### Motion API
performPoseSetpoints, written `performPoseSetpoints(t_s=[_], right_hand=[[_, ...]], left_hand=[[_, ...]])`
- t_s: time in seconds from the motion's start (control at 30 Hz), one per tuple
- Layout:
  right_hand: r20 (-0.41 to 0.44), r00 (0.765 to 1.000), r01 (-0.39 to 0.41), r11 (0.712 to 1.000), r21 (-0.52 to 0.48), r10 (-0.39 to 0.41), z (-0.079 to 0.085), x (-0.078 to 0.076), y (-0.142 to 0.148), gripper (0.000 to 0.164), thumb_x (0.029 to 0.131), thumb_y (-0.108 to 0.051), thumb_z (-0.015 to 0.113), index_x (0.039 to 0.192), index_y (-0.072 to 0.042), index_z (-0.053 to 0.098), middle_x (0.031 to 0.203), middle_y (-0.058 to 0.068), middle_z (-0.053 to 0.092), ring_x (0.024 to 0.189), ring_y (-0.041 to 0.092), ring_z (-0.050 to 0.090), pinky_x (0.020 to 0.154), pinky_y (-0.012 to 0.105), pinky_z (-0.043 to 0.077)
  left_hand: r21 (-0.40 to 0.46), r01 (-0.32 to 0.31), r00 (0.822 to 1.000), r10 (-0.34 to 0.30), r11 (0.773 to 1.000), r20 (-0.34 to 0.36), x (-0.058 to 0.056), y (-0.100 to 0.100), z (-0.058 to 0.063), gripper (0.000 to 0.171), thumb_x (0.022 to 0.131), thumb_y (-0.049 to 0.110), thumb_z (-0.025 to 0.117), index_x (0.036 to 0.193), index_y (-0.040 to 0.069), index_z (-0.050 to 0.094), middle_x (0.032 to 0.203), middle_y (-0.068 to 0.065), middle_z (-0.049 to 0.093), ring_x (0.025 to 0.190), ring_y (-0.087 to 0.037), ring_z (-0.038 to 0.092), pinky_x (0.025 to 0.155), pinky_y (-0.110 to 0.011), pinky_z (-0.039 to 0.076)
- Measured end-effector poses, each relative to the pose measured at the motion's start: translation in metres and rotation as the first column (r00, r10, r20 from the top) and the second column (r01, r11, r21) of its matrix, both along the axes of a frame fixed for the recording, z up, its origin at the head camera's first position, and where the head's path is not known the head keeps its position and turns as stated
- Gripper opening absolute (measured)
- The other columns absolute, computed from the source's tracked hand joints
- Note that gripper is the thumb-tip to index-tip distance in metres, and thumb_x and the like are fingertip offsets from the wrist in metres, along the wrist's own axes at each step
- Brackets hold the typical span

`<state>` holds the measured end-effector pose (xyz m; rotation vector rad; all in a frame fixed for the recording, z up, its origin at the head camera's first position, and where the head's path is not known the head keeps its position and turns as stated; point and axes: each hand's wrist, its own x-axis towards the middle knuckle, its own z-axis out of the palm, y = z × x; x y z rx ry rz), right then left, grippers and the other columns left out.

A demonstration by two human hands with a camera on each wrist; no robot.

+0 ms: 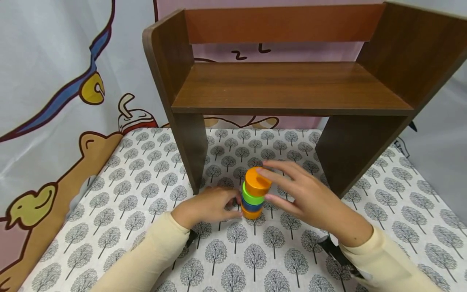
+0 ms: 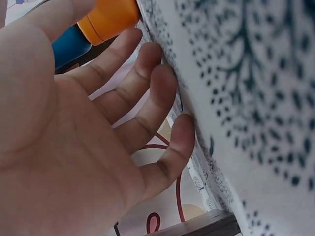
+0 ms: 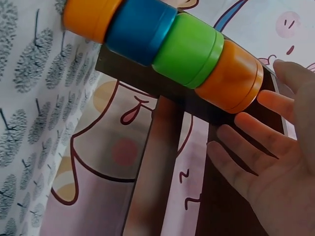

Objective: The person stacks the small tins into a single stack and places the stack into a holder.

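Cream sleeves [image 1: 146, 257] are framing a stack [image 1: 253, 198] standing on printed cloth [image 1: 204, 269] — left hand [image 1: 209, 205] lying loose beside its base, right hand [image 1: 308, 194] hovering uncurled at its top — a fingertip nudge could topple it.

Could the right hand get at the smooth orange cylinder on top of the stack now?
Probably yes. Nothing sits on the smooth orange cylinder at the top, the right hand is close beside it with fingers extended, and the left hand is lower down.
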<state>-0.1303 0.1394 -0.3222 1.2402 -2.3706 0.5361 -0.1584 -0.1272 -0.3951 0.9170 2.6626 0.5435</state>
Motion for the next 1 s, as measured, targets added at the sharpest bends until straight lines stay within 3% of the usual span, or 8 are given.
performPoseSetpoints(t_s=[0.13,0.33,0.43,0.53,0.77,1.0], right_hand=[[0.007,0.999,0.036,0.998,-0.049,-0.036,-0.004,0.003,0.003,0.054,0.096,-0.042,0.064,0.143,-0.016,0.054,0.143,0.008,0.054,0.128,0.025,0.054,0.101,0.042,0.051],[0.068,0.996,0.065,0.976,-0.206,-0.052,-0.007,0.006,0.006,0.057,0.085,-0.021,0.080,0.137,-0.009,0.058,0.137,0.009,0.059,0.125,0.026,0.057,0.113,0.015,0.033],[0.106,0.992,0.089,0.965,-0.247,-0.064,-0.007,0.006,0.007,0.057,0.082,-0.015,0.081,0.135,-0.008,0.059,0.135,0.008,0.061,0.124,0.023,0.058,0.110,0.013,0.036],[0.140,0.987,0.115,0.953,-0.279,-0.078,-0.007,0.004,0.010,0.055,0.080,-0.011,0.082,0.131,-0.008,0.061,0.131,0.006,0.063,0.112,0.017,0.061,0.099,0.012,0.044],[0.215,0.975,0.125,0.947,-0.295,-0.062,-0.014,-0.001,0.014,0.055,0.077,-0.003,0.083,0.127,-0.011,0.061,0.112,0.000,0.067,0.085,0.008,0.061,0.074,0.020,0.053],[0.412,0.909,0.173,0.961,-0.215,-0.071,-0.025,-0.010,0.020,0.058,0.081,-0.015,0.084,0.131,-0.012,0.056,0.105,0.000,0.067,0.079,0.009,0.065,0.071,0.028,0.057]], left_hand=[[0.011,-0.005,0.999,0.005,1.000,0.042,0.000,-0.002,0.002,0.037,0.090,0.039,0.071,0.120,0.020,0.061,0.098,0.004,0.066,0.085,-0.009,0.058,0.079,-0.030,0.049],[0.108,-0.021,0.991,0.007,0.994,0.132,-0.001,-0.007,0.010,0.034,0.093,0.031,0.066,0.119,0.013,0.055,0.106,-0.003,0.065,0.093,-0.014,0.059,0.084,-0.030,0.052],[0.171,-0.031,0.989,0.006,0.985,0.146,-0.002,-0.009,0.015,0.034,0.091,0.027,0.065,0.118,0.011,0.051,0.106,-0.006,0.063,0.094,-0.017,0.058,0.085,-0.030,0.051],[0.222,-0.030,0.990,-0.002,0.974,0.144,-0.003,-0.010,0.019,0.038,0.090,0.027,0.067,0.119,0.011,0.048,0.106,-0.008,0.061,0.095,-0.019,0.057,0.086,-0.031,0.052],[0.356,-0.061,0.985,-0.002,0.932,0.174,-0.003,-0.009,0.023,0.065,0.085,0.041,0.078,0.132,0.017,0.038,0.114,-0.006,0.060,0.103,-0.024,0.060,0.094,-0.042,0.053],[0.460,-0.077,0.994,0.034,0.885,0.102,-0.002,-0.005,0.027,0.079,0.082,0.039,0.082,0.143,0.023,0.035,0.117,0.000,0.058,0.104,-0.025,0.061,0.095,-0.046,0.052]])
